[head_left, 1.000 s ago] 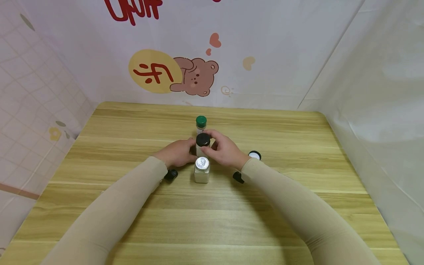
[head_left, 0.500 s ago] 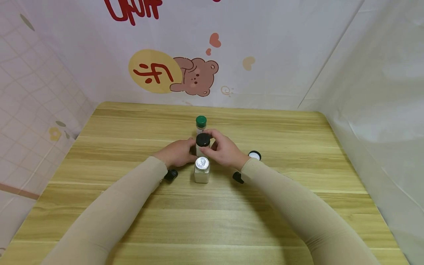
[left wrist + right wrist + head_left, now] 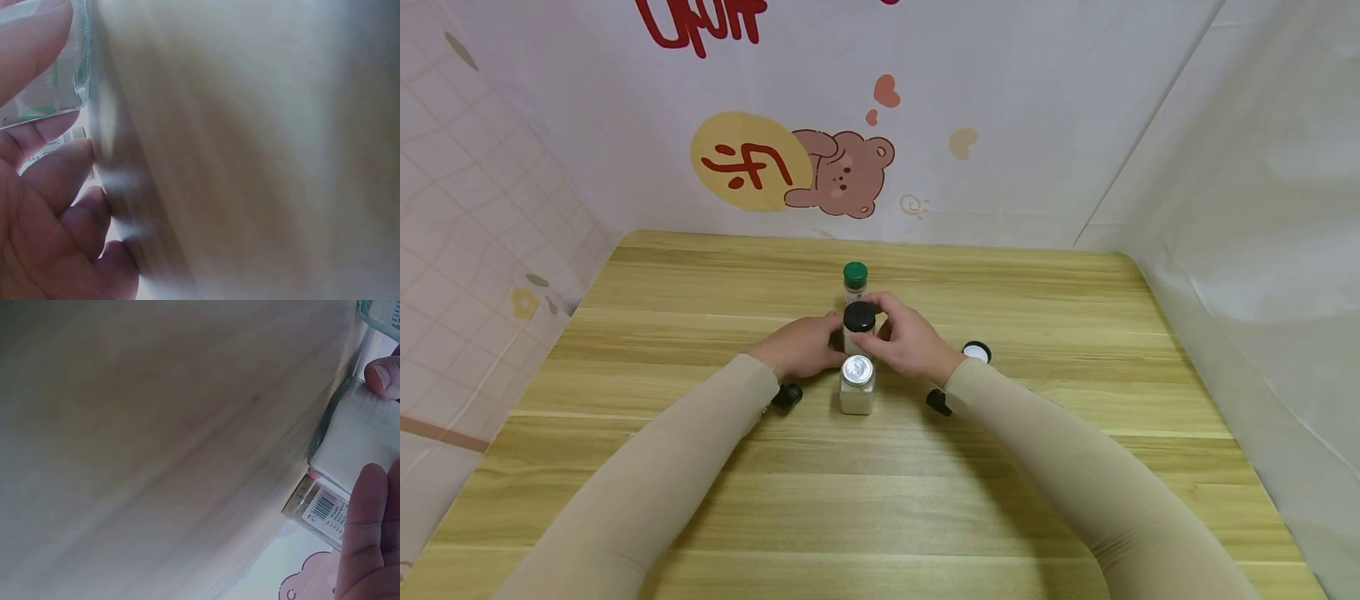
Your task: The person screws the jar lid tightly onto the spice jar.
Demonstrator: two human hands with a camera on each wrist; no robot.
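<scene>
In the head view a black-lidded glass jar (image 3: 860,317) of pale contents stands upright mid-table. My left hand (image 3: 802,346) holds its left side, thumb in front and fingers behind. The right hand (image 3: 912,340) grips it near the black lid, thumb in front and fingers at the back. The left wrist view shows the jar's clear glass corner (image 3: 78,81) under the left thumb. White contents fill the jar (image 3: 359,434) between thumb and fingers in the right wrist view. Just in front stands a square jar (image 3: 857,398) with a silver top.
Behind the held jar is a green-capped bottle (image 3: 855,277), whose barcode label (image 3: 328,509) faces the right wrist camera. A loose black lid (image 3: 977,352) with a white inside lies right. Small black objects lie beside the left sleeve (image 3: 787,396) and right sleeve (image 3: 938,402).
</scene>
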